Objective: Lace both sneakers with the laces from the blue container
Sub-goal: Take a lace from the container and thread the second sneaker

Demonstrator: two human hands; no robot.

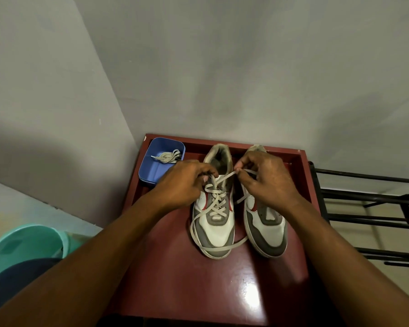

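Head view — left fingers, right fingers pinch lace.

1. Sneakers: 2, left sneaker and right sneaker, side by side.
2. Laces: 2, threaded lace in left sneaker, spare lace in the container.
3. Blue container: 1, at 10 o'clock from the sneakers.
4. Hands: 2, left hand and right hand, both pinching the threaded lace.
5. Bench: 1.
6. Teal tub: 1, at 8 o'clock.
7. Black rack: 1, at 3 o'clock.
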